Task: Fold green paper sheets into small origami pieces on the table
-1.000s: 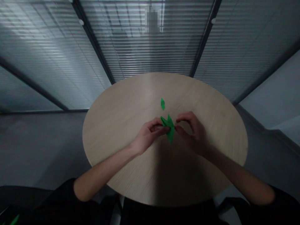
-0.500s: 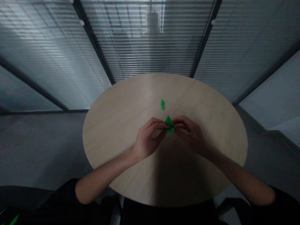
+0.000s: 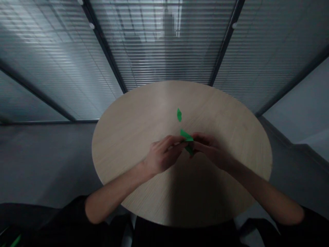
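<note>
Between my two hands is a piece of folded green paper (image 3: 186, 135), held just above the table. My left hand (image 3: 166, 153) pinches its left side between thumb and fingers. From the other side, my right hand (image 3: 208, 147) grips the paper's right edge, its fingers partly in shadow. A lower flap of the paper shows beneath the fingertips, and the middle is covered by them. Farther off on the table lies a second, smaller green paper piece (image 3: 179, 115), pointed at both ends and touched by neither hand.
The round wooden table (image 3: 133, 113) spreads under my forearms, with a dark shadow towards me. Behind it stand glass panels with horizontal blinds (image 3: 164, 61) and dark frames. A bright green strip (image 3: 15, 240) shows at the lower left corner.
The held paper has turned and tilted, so its pointed star-like face now shows as a flat upper flap and a lower flap. My fingers have shifted closer together around it.
</note>
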`<state>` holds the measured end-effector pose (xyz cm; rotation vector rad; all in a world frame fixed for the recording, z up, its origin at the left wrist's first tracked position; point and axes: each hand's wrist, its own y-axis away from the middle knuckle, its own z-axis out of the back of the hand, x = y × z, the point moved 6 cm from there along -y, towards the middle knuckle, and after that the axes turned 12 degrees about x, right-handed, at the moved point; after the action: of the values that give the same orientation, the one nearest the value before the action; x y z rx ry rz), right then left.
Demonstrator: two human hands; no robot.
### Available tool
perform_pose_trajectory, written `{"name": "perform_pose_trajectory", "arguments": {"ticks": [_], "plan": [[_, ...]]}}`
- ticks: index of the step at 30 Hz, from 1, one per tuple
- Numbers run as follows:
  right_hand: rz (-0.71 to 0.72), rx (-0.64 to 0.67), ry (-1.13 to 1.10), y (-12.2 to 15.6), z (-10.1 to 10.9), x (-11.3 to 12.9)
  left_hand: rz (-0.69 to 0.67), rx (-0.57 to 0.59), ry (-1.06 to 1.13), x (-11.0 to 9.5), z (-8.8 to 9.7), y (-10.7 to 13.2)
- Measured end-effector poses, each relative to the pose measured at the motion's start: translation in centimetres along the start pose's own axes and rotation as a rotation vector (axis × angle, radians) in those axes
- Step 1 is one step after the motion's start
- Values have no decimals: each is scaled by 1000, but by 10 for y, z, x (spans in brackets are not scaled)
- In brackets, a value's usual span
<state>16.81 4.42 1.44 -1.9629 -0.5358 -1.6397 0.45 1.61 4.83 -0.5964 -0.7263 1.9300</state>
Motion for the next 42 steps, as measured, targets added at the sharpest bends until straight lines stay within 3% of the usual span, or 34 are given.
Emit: {"name": "perform_pose_trajectory", "arguments": {"ticks": [4, 8, 12, 23, 34, 39, 42], "plan": [[108, -63, 54, 0, 3, 6, 58, -9, 254, 2, -2, -4], [202, -147, 163, 2, 5, 11, 217, -107, 510, 12, -3, -2], [237, -166, 213, 3, 4, 14, 244, -55, 662, 13, -9, -3], [162, -143, 244, 4, 1, 11, 159, -50, 457, 5, 2, -11], [165, -136, 271, 5, 1, 13, 178, 10, 625, 4, -1, -10], [141, -60, 218, 4, -1, 10, 245, -19, 623, 9, -5, -7], [126, -35, 183, 3, -3, 9, 353, -32, 695, 16, -11, -4]]}}
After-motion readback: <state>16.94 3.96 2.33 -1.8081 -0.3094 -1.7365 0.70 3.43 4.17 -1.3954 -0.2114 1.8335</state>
